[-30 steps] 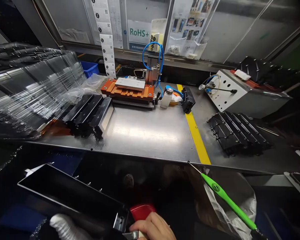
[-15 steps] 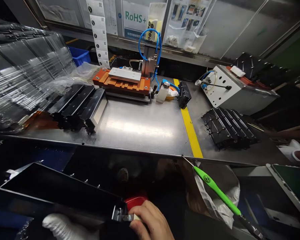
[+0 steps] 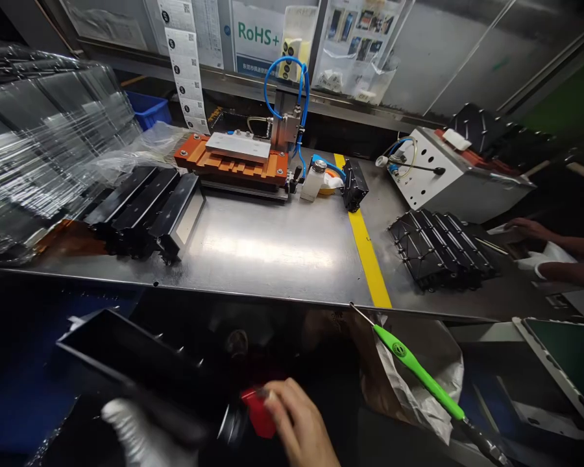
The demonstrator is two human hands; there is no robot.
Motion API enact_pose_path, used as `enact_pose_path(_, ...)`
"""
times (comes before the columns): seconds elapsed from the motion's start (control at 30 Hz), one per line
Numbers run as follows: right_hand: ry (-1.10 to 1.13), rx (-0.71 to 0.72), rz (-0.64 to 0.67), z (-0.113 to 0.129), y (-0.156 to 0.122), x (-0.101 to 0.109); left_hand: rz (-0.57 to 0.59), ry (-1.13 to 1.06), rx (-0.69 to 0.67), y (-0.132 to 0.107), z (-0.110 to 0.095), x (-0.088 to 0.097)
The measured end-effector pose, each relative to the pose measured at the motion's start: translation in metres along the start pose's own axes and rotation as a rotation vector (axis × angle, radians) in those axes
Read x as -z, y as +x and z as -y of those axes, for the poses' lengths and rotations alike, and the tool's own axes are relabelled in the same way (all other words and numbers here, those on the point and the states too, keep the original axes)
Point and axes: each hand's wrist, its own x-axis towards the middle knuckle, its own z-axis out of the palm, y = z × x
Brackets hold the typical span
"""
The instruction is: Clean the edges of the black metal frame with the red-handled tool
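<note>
The long black tray-like part [image 3: 141, 363] sits below the bench edge, at about 7 o'clock in the view, and has swung since half a second ago: then it lay nearly level with its open face toward the camera, now its far end has risen and it runs steeply from upper left down to lower right, blurred by motion. It is a narrow, shallow, glossy black channel with small pegs along its upper rim; its near end meets a red piece [image 3: 257, 411] at 6 o'clock. The metal end bracket seen earlier at that end is no longer readable.

The left hand [image 3: 136, 434], in a white glove, is under the part's near half and grasps it from below; its fingers are partly hidden by the part. The right hand [image 3: 299, 425], bare, has slid slightly right and its fingertips pinch the red piece where it joins the part.

Just right of the hands, at 4 o'clock, a green-handled tool [image 3: 418, 373] lies aslant over a crumpled bag [image 3: 418, 389], its thin tip touching the bench edge. Above, the steel bench [image 3: 272, 246] carries a row of black parts [image 3: 146, 207] at 10 o'clock, an orange fixture [image 3: 231, 162] with blue hoses at 12 o'clock, a yellow stripe [image 3: 365, 246] and a stack of black ribbed parts [image 3: 438, 250] at 2 o'clock. At 3 o'clock another person's hands [image 3: 540, 250] have come into view beside a grey control box [image 3: 448, 185].
</note>
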Motion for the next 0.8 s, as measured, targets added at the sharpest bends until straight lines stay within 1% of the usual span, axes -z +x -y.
enact_pose_path(0.07, 0.006, -0.102, -0.101, -0.013, 0.003, 0.009, 0.003, -0.051, -0.044, 0.008, -0.003, -0.005)
enact_pose_path(0.1, 0.023, -0.117, -0.103, -0.016, 0.004, 0.014, 0.005, -0.077, -0.062, 0.012, -0.005, -0.007)
enact_pose_path(0.17, 0.04, -0.054, -0.013, -0.012, 0.004, 0.024, 0.012, -0.121, -0.077, 0.016, -0.006, -0.01)
enact_pose_path(0.2, 0.025, 0.006, 0.064, -0.005, 0.003, 0.028, 0.019, -0.14, -0.074, 0.017, -0.005, -0.011)
enact_pose_path(0.23, -0.003, 0.083, 0.13, 0.003, 0.002, 0.031, 0.026, -0.154, -0.065, 0.017, -0.003, -0.013)
enact_pose_path(0.3, -0.07, 0.254, 0.211, 0.02, 0.001, 0.033, 0.034, -0.169, -0.038, 0.016, 0.003, -0.016)
enact_pose_path(0.37, -0.132, 0.361, 0.244, 0.032, 0.001, 0.032, 0.031, -0.165, -0.013, 0.011, 0.008, -0.02)
enact_pose_path(0.47, -0.191, 0.407, 0.253, 0.039, 0.003, 0.03, 0.003, -0.132, 0.015, 0.001, 0.008, -0.028)
enact_pose_path(0.6, -0.224, 0.428, 0.233, 0.044, 0.005, 0.032, -0.178, -0.051, 0.117, -0.013, 0.004, -0.036)
enact_pose_path(0.63, -0.23, 0.429, 0.231, 0.046, 0.005, 0.033, -0.206, -0.042, 0.13, -0.014, 0.004, -0.036)
enact_pose_path(0.67, -0.234, 0.43, 0.227, 0.048, 0.005, 0.033, -0.208, -0.042, 0.134, -0.014, 0.006, -0.034)
enact_pose_path(0.73, -0.246, 0.421, 0.214, 0.051, 0.005, 0.033, -0.165, -0.047, 0.141, -0.012, 0.011, -0.026)
enact_pose_path(0.8, -0.256, 0.415, 0.203, 0.049, 0.006, 0.03, -0.123, -0.035, 0.142, -0.006, 0.017, -0.016)
